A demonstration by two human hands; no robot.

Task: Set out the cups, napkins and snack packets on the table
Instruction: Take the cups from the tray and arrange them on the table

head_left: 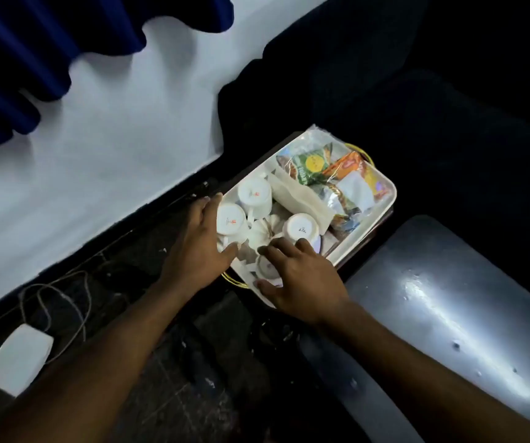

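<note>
A white tray (388, 199) with gold handles sits low on a dark surface. It holds several upturned white cups (254, 195), folded white napkins (295, 196) and snack packets (313, 166) in green, orange and silver. My left hand (196, 247) rests on the tray's near left edge, fingers spread against a cup (230, 220). My right hand (302, 279) lies over the near end of the tray, fingers spread above a small cup (265, 266). Neither hand visibly grips anything.
A grey rounded seat or tabletop (449, 308) lies to the right of the tray. A white wall (113, 139) and blue curtain (33, 43) are at the left. A white adapter (19, 359) with cable lies on the dark floor at lower left.
</note>
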